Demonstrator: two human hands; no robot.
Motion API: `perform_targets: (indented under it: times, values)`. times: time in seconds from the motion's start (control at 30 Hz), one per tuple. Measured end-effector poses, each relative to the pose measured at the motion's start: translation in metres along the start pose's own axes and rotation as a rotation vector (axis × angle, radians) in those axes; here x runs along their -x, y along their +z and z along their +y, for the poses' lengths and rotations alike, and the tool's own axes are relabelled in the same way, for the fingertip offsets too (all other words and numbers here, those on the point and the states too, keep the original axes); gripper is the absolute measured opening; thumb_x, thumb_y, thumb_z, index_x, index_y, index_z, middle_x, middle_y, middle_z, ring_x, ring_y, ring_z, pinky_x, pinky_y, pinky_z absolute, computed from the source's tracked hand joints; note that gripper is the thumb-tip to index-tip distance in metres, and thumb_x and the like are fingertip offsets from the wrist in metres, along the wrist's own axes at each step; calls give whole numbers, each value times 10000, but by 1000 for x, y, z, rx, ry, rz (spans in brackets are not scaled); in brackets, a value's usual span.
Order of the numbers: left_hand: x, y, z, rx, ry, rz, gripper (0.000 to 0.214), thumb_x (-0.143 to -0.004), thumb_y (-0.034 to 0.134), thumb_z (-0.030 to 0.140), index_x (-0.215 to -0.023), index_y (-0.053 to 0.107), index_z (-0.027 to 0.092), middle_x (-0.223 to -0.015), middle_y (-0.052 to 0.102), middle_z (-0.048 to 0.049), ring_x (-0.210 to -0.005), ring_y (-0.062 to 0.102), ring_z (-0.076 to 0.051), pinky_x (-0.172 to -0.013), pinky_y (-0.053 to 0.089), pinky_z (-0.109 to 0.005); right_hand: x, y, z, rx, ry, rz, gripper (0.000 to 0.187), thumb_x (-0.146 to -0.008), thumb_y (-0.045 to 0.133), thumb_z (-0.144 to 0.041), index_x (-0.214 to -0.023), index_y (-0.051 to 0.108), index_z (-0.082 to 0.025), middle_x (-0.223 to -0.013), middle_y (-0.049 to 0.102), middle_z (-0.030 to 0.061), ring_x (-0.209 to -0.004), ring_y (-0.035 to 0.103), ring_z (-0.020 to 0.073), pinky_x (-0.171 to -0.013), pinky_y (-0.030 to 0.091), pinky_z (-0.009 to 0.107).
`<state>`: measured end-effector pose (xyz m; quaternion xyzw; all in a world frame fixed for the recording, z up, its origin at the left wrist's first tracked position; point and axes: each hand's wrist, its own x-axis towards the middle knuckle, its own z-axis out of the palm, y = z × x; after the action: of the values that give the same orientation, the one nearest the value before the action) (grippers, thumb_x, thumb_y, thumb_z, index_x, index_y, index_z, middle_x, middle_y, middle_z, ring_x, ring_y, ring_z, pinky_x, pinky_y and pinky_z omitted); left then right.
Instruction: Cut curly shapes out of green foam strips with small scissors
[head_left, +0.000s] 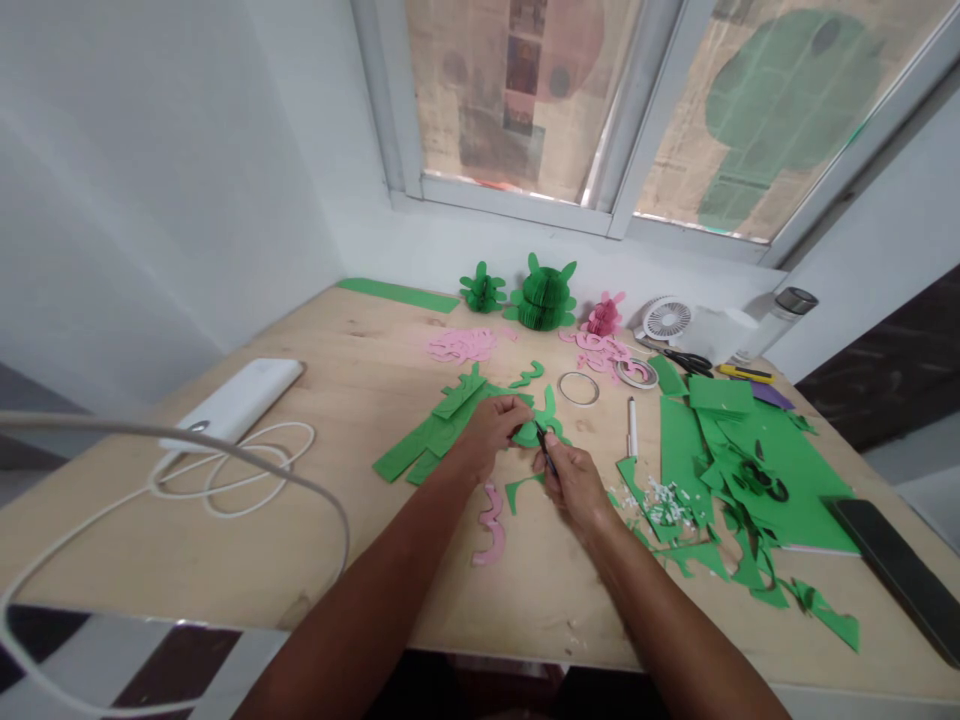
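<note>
My left hand (491,428) pinches a green cut-out paper shape (541,424) at mid-table, fingers closed on its left edge. My right hand (574,484) is closed around a small dark cutting tool (545,450) whose tip meets the green shape. A pink curved paper piece (491,525) lies just in front of my left wrist. Strips of green paper (439,428) lie to the left of my hands. A small green offcut (519,491) rests between my wrists.
Green sheets and scraps (739,470) with scissors (761,480) cover the right side. A black phone (896,570) lies at the right edge. A white power bank (236,400) and cable (232,470) sit left. Finished green (541,295) and pink (604,316) paper figures, tape rolls (579,389), a pen (632,425) and a fan (667,318) stand behind.
</note>
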<state>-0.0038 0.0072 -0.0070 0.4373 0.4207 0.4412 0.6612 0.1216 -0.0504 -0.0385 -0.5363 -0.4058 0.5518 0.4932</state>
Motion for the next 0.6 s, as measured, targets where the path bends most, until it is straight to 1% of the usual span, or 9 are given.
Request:
perform_targets:
  times: [0.43, 0.6]
  values:
    - [0, 1, 1, -28, 11, 2, 172, -612, 622, 271, -566, 483, 180, -460, 392, 91, -447, 367, -62, -465, 304, -205, -1, 0, 1, 5, -5, 0, 583, -683, 579, -757, -601, 553, -180, -356, 258, -112, -349, 145, 55, -363, 66, 240]
    - [1, 1, 0, -18, 13, -3, 162, -615, 619, 262, -571, 488, 178, -467, 404, 88, -454, 366, -60, -464, 295, -203, -1, 0, 1, 41, -45, 27, 591, -678, 577, -762, -586, 558, -178, -358, 273, -104, -355, 151, 57, -368, 65, 246]
